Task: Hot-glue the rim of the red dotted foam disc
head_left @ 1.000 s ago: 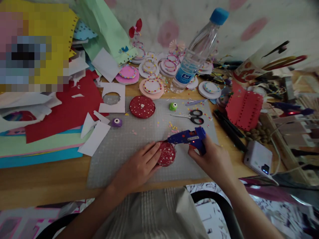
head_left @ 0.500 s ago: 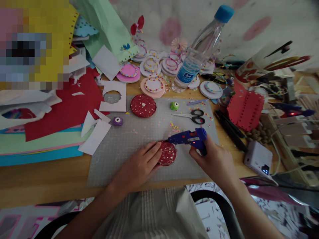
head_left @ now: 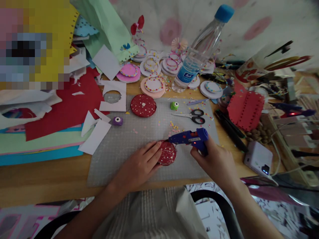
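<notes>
My left hand [head_left: 142, 162] grips the left side of a small round red disc [head_left: 168, 154] with white stars, its fingers laid over the edge. In my right hand [head_left: 216, 153] is a blue hot glue gun [head_left: 188, 136] with a lit red light. The gun's nozzle points left, at the far rim of the disc near my left fingertips; whether it touches cannot be made out. Farther back on the grey cutting mat [head_left: 109, 166] lies a larger red disc [head_left: 143, 106] with a pale knob at its centre.
Scissors [head_left: 190, 115], a green punch [head_left: 174, 105] and a purple punch [head_left: 118, 120] sit on the mat. Behind stands a water bottle [head_left: 186, 74] among beaded paper discs. Paper sheets [head_left: 67, 109] crowd the left; a white power bank [head_left: 258, 158] and pens [head_left: 230, 131] lie right.
The glue gun and my right hand have shifted very slightly to the right. My left hand and the small disc look still.
</notes>
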Tool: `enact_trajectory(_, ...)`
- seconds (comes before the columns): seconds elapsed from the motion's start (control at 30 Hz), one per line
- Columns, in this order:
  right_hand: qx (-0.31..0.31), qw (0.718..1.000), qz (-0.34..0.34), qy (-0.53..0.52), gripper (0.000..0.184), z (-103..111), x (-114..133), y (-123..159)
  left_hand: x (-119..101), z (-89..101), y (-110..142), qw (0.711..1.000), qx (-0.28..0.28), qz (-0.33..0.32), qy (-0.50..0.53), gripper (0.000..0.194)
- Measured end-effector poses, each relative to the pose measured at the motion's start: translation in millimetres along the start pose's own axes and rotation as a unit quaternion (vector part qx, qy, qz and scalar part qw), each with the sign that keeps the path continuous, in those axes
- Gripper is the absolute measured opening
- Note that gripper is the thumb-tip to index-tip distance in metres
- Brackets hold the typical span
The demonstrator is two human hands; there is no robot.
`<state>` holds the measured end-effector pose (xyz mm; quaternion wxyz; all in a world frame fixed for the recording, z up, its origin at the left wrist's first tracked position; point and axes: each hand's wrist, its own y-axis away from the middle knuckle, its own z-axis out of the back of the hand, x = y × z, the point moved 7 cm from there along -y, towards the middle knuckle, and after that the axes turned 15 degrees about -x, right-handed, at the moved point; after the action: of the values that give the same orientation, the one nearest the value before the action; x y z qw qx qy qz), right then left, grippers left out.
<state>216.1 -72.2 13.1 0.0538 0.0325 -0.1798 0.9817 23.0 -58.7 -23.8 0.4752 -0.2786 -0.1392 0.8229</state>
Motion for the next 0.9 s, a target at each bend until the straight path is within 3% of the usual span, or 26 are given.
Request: enact_trajectory(0.9, 0.049, 0.999, -0.019, -0.007, 0.027, -3.5, -8.8, 4.1, 1.0, 0.2, -0.5, 1.000, 0.001, 0.007, 0.011, 0.036)
